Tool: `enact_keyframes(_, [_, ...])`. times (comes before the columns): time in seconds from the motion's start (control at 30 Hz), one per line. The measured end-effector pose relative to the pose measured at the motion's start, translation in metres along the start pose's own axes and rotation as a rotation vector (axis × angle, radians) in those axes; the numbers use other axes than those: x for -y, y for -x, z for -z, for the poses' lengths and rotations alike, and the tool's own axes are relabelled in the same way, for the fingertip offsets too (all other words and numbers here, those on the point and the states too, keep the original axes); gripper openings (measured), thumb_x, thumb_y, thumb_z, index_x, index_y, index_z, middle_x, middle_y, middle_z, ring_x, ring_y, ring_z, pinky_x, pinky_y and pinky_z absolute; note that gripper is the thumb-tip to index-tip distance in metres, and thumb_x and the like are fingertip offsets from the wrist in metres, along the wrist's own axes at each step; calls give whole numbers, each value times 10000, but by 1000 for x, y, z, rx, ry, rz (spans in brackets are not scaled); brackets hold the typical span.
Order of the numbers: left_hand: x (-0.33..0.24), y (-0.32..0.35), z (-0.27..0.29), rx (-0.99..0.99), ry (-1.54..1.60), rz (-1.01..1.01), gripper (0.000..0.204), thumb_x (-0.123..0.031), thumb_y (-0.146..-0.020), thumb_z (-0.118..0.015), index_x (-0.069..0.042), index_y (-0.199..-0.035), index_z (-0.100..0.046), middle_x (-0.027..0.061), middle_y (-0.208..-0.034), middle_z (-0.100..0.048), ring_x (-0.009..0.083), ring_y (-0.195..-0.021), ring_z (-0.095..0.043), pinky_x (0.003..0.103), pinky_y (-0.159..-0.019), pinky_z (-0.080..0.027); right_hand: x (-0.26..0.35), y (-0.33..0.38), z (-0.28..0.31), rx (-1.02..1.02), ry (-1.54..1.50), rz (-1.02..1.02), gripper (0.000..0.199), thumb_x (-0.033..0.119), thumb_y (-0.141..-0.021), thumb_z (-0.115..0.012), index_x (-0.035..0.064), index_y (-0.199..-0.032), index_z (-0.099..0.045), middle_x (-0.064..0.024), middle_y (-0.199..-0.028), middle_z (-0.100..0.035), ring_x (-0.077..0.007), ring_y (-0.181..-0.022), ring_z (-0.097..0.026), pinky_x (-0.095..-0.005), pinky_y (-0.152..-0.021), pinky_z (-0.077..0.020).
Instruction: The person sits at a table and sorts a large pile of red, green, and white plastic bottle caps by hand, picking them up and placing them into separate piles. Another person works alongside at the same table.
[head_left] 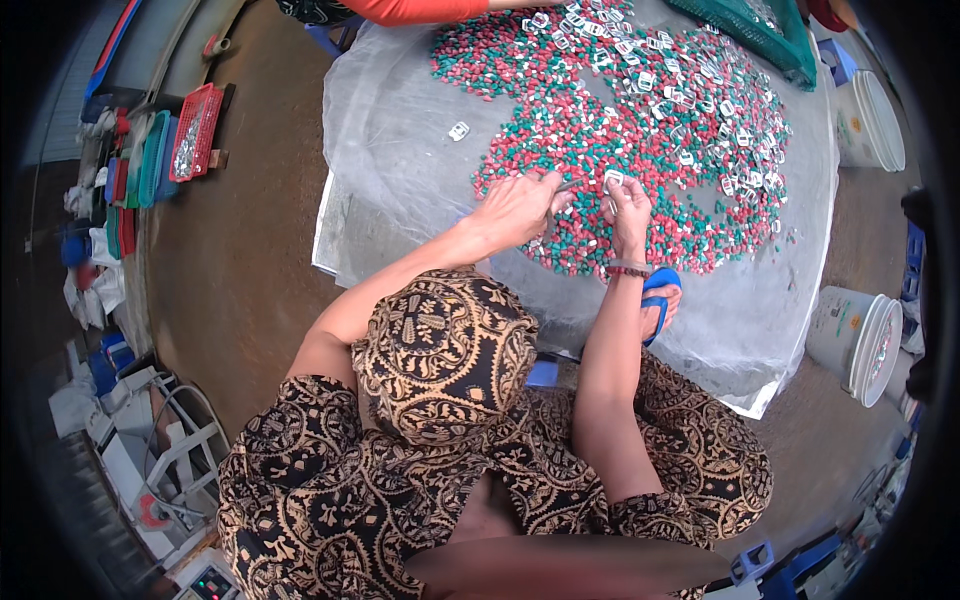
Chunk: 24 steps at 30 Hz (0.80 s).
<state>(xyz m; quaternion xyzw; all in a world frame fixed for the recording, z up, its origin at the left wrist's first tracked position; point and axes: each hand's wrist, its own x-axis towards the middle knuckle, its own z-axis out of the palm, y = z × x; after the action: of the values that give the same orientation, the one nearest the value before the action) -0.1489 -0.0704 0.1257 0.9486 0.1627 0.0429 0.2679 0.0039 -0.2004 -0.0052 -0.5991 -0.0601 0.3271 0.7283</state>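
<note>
My left hand [515, 210] is closed round a slim metal tool, whose dark pointed tip [570, 185] sticks out toward the right; its kind cannot be made out. Close beside it, my right hand [629, 205] pinches a small white buckle-shaped piece [613, 178] between thumb and fingers. Both hands are over the near part of a spread of small red, green and white pellets [560, 130]. Many more buckle-shaped pieces [680, 97] lie among the pellets, mostly at the far right. A single piece [458, 131] rests apart on the sheet to the left.
A pale plastic sheet [390, 200] lies under the pellets. Another person's red sleeve [420, 8] reaches in at the far edge. A green mesh basket [790, 60] stands far right. White buckets [840, 325] are on the right; a red basket [197, 130] is at left.
</note>
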Motion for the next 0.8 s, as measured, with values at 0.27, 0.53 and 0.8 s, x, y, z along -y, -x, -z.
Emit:
enact_keyframes(0.27, [-1, -2, -3, -14, 17, -3, 187, -224, -922, -500, -50, -970, -450, 208, -593, -545, 423, -548, -552, 516, -462, -395, 40, 23, -34, 208, -169, -44, 176, 119, -926, -534, -18, -1024, -583, -74, -795, -644, -94, -545, -584, -177, -380, -356])
enact_keyframes(0.53, [3, 1, 2, -92, -36, 4, 162, -221, -918, -487, -66, -957, -465, 205, -584, -548, 414, -546, -565, 519, -464, -404, 61, 32, -57, 167, -14, 38, 208, 124, -910, -570, -26, -1049, -602, -57, -769, -644, -68, -521, -558, -174, -384, -336])
enact_keyframes(0.8, [5, 1, 4, -83, -28, 18, 157, -217, -911, -495, -61, -920, -488, 211, -605, -565, 409, -569, -579, 513, -481, -419, 64, 38, -65, 175, 38, 85, 207, 137, -907, -577, -7, -1049, -621, -36, -617, -608, -41, -443, -476, -180, -385, -321])
